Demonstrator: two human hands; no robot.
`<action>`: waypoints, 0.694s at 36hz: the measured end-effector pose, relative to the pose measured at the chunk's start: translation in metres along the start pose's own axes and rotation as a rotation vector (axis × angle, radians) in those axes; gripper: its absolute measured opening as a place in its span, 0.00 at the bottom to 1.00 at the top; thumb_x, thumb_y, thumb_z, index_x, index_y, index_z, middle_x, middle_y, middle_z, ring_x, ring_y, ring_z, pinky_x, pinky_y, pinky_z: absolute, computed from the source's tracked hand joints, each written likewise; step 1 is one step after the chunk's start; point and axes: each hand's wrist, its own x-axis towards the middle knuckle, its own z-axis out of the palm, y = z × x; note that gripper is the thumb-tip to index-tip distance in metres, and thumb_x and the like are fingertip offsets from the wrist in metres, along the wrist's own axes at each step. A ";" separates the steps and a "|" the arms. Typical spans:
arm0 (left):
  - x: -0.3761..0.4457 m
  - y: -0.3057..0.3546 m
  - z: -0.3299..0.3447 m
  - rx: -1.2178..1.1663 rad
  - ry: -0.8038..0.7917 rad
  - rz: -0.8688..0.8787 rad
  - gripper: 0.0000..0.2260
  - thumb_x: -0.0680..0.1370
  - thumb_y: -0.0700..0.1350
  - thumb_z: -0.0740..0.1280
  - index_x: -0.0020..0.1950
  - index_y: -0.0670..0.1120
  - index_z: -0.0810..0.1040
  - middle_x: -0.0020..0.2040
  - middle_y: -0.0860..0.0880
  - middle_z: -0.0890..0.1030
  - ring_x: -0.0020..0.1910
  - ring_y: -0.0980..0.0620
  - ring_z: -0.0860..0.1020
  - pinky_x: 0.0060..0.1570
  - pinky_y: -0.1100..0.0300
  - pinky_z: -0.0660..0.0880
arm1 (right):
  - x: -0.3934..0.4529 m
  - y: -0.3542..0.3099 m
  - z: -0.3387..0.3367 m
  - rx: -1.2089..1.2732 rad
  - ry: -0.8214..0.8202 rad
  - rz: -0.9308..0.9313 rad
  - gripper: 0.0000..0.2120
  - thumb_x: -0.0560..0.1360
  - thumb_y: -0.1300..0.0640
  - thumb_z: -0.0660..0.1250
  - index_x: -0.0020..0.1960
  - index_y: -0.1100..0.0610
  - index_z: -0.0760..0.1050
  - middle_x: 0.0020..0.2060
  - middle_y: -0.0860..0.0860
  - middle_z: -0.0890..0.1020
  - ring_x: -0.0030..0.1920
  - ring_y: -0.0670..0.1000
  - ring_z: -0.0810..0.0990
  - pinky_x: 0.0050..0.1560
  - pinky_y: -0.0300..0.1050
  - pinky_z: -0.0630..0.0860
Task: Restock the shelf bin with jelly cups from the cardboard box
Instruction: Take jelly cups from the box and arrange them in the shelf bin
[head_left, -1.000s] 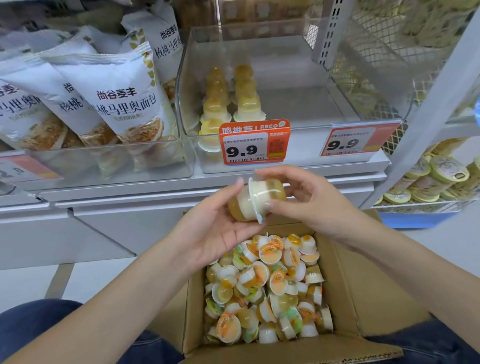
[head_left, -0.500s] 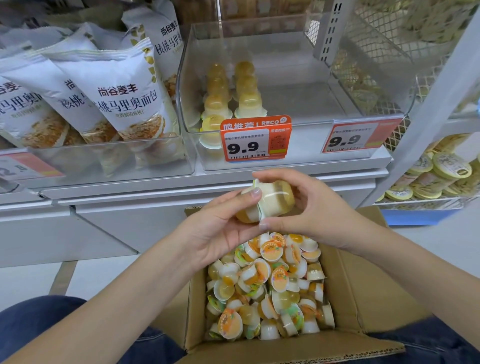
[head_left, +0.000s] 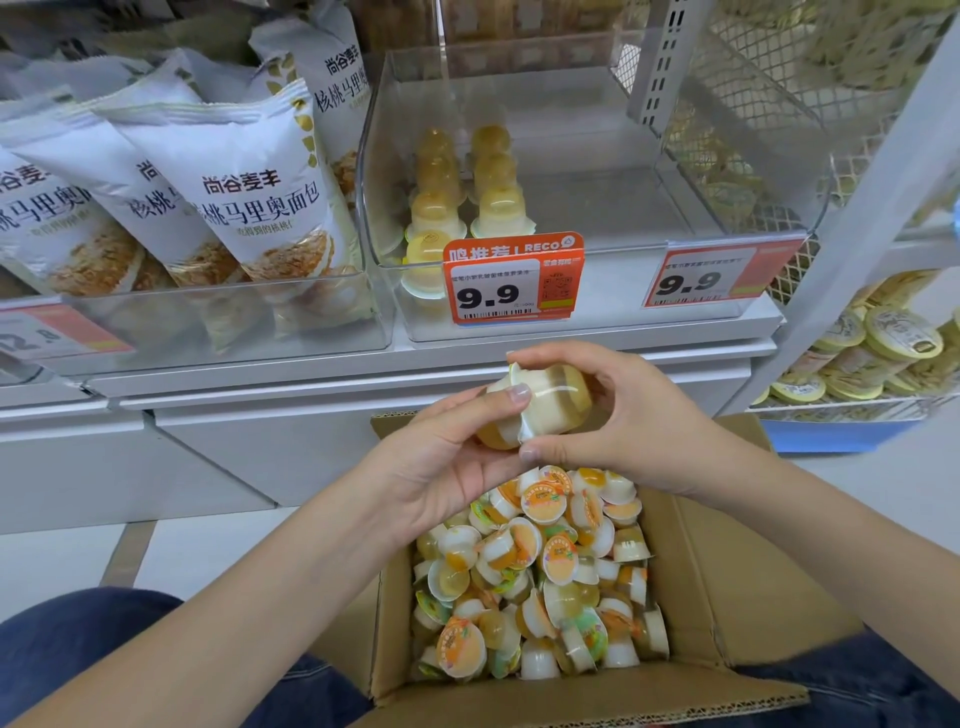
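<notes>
Two yellow-and-white jelly cups (head_left: 550, 402), pressed together on their sides, are held between both hands just below the shelf edge. My left hand (head_left: 447, 467) cradles the left cup with its thumb over the rim. My right hand (head_left: 623, 421) grips the right cup between fingers and thumb. Under them the open cardboard box (head_left: 748, 587) holds a heap of several loose jelly cups (head_left: 535, 571). The clear shelf bin (head_left: 727, 202) above has two short rows of cups (head_left: 467, 192) at its left side.
A clear bin of white bread bags (head_left: 223, 197) stands left of the jelly bin. Orange 9.9 price tags (head_left: 511, 278) hang on the bin fronts. A wire basket (head_left: 841, 83) and stacked round tubs (head_left: 878, 343) are on the right. My knees in jeans flank the box.
Both hands have turned the paired cups slightly and raised them a little toward the shelf edge; the grip on them is unchanged.
</notes>
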 end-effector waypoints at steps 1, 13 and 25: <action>0.000 0.000 0.000 0.001 -0.007 0.001 0.17 0.69 0.39 0.68 0.57 0.36 0.79 0.55 0.36 0.81 0.48 0.44 0.82 0.47 0.56 0.81 | 0.000 0.000 0.000 -0.005 0.010 -0.003 0.29 0.63 0.52 0.79 0.62 0.45 0.75 0.55 0.39 0.79 0.56 0.38 0.77 0.55 0.33 0.74; 0.008 0.013 0.003 0.262 0.002 0.060 0.23 0.70 0.53 0.67 0.61 0.44 0.77 0.56 0.42 0.82 0.54 0.45 0.81 0.57 0.49 0.77 | 0.002 -0.014 -0.021 0.033 0.113 0.032 0.25 0.59 0.51 0.79 0.55 0.44 0.79 0.48 0.42 0.83 0.48 0.40 0.80 0.49 0.34 0.76; 0.023 0.051 -0.028 1.043 0.432 0.569 0.05 0.75 0.42 0.68 0.50 0.49 0.78 0.47 0.54 0.81 0.47 0.60 0.79 0.48 0.68 0.75 | 0.116 -0.066 -0.102 -0.554 0.163 -0.090 0.27 0.61 0.51 0.80 0.59 0.50 0.79 0.48 0.41 0.79 0.48 0.41 0.78 0.45 0.26 0.68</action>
